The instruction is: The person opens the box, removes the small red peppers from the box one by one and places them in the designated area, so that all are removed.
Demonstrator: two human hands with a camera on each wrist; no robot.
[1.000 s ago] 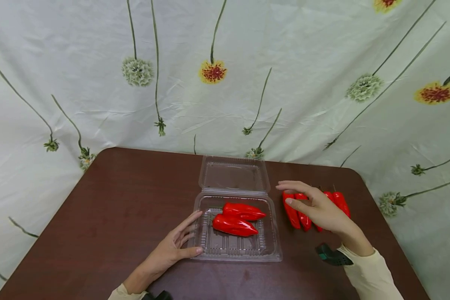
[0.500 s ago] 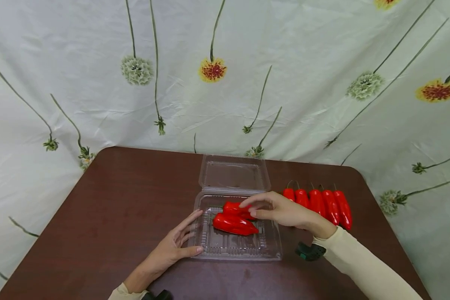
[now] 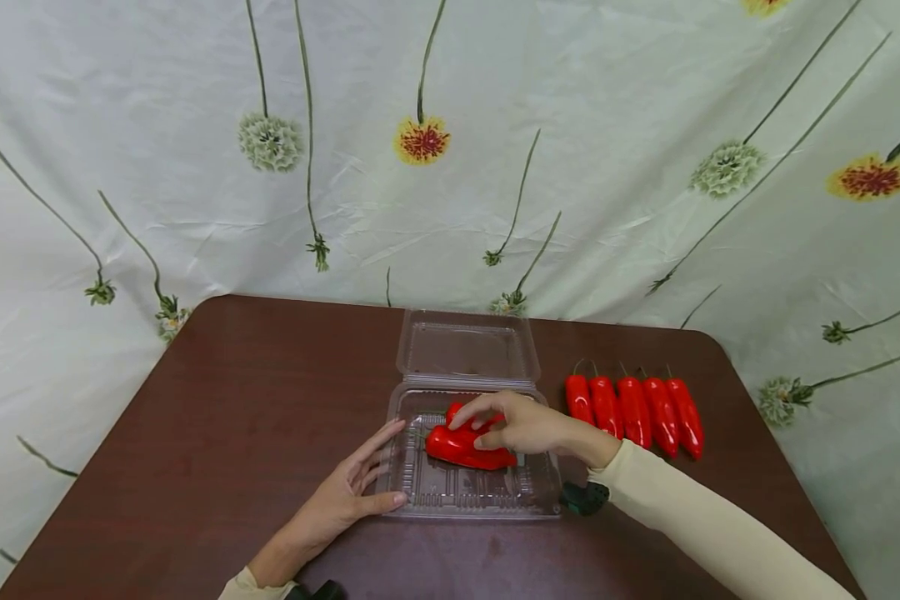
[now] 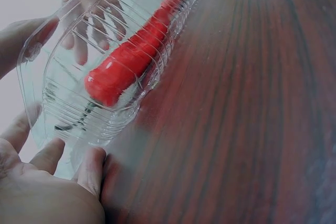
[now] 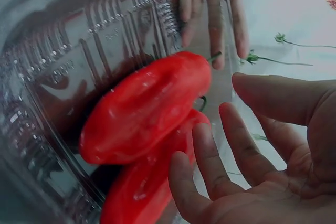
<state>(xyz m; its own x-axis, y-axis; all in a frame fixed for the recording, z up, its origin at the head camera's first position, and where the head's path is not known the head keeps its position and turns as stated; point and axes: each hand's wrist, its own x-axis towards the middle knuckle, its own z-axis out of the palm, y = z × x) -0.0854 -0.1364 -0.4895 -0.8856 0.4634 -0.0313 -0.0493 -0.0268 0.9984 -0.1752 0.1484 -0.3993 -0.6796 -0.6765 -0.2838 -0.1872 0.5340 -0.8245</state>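
Note:
A clear plastic clamshell container [image 3: 472, 513] sits on the table with two red peppers inside, one nearer [image 3: 453, 450] and one farther [image 3: 453, 410]. My left hand [image 3: 333, 493] touches its left side with extended fingers, the thumb at the front left corner. Over the peppers hovers my right hand [image 3: 523, 425], its fingers bent loosely and spread from the thumb. In the right wrist view the right hand [image 5: 252, 177] holds nothing, and the near pepper [image 5: 147, 108] lies just past the fingertips. Through the clear wall, the left wrist view shows a red pepper [image 4: 126, 66].
Several red peppers [image 3: 634, 412] with thin stems lie in a row right of the container. The container's lid [image 3: 467, 350] is folded back toward the far table edge. Behind the dark brown table [image 3: 270, 383] hangs a flowered white cloth [image 3: 360, 183].
My right hand has moved left from above the pepper row to over the peppers in the container. My left hand has stayed at the container's side.

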